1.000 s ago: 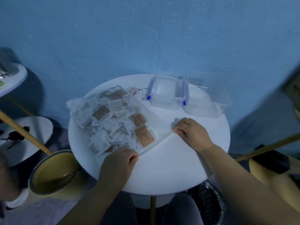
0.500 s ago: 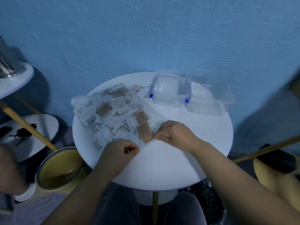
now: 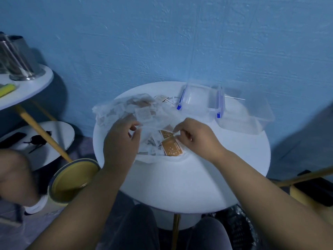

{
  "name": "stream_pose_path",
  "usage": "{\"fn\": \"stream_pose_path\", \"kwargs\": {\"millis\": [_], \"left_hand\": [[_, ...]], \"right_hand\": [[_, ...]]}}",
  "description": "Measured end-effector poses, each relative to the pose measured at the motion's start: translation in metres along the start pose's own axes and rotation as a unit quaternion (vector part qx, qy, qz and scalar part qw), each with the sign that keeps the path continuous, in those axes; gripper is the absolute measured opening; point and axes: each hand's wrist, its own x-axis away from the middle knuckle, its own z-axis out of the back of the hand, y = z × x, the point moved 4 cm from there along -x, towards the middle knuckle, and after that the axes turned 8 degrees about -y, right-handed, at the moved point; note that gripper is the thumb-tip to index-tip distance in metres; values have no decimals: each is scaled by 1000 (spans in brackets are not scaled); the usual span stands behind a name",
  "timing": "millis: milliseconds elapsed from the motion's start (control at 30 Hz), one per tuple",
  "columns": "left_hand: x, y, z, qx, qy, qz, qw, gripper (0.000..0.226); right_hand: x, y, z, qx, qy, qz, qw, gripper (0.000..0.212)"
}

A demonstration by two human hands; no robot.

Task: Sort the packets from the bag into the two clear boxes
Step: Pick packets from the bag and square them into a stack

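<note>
1. Your bag (image 3: 115,110) lies on the left half of the round white tabletop (image 3: 189,183). It runs from the far-left edge in toward the centre, and its open mouth faces you.
2. The bag is thin, clear plastic film. It is crumpled and turns milky where it folds, and its contents show through.
3. The packets (image 3: 143,114) inside are small, flat, square sachets. Most are white or translucent and some have a brown face. They are heaped in no order.
4. Two brown ones sit at the bag's mouth near the middle of the tabletop. The nearer brown packet (image 3: 172,148) is orange-brown with pale dots and a light border.
5. Your left hand (image 3: 120,139) has its fingers curled and pinches the film at the left side of the mouth against the thumb.
6. Your right hand (image 3: 196,139) pinches the film at the right side of the mouth between thumb and fingertips, just above the brown packets.
7. The two clear boxes stand side by side at the far edge, right of centre, with their tops open. The blue-clipped box (image 3: 198,100) is nearer the bag, and the plain box (image 3: 246,114) is just beside it toward the right edge.
8. A few loose packets (image 3: 163,98) lie on the tabletop between the bag's far end and the blue-clipped box.
</note>
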Motion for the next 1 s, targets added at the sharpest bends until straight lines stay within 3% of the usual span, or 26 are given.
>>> {"fn": "stream_pose_path", "kwargs": {"millis": [67,133,200,267,333,400,467,533,633,700,767,900,1000], "left_hand": [[2,2,-5,-28,-20,-49,998,22],[16,18,-14,-72,-40,-187,979,19],[37,36,-26,-84,-87,-339,933,18],[50,39,-39,-100,-165,-412,890,18],[43,31,-50,-138,-233,-361,893,20],[24,16,-50,-166,-271,-216,923,36],[9,0,-46,-152,-269,-103,945,47],[-1,-7,-48,-121,-257,-51,957,48],[-9,-11,-53,-73,-228,-14,971,43],[-9,-11,-55,-37,-213,-3,976,41],[-4,-6,-53,10,-213,0,977,40],[9,5,-47,52,-232,3,971,48],[12,9,-44,91,-228,10,969,38]], "right_hand": [[3,8,-8,-9,-58,-16,998,9],[1,18,-11,-22,-94,-40,995,11],[-5,22,-14,-4,-125,-37,991,16],[-13,22,-16,4,-137,-29,990,18],[-20,22,-14,-28,-130,-59,989,19],[-24,21,-16,-39,-152,-86,984,24],[-24,22,-25,-16,-208,-101,973,42],[-22,22,-33,-1,-248,-97,964,64],[-20,27,-40,49,-253,-66,964,71],[-17,25,-33,43,-221,-60,972,56],[-13,24,-22,-42,-181,-85,979,30],[-4,17,-16,-270,-141,-134,943,37],[-6,3,-22,-366,-129,-126,913,32]]}}
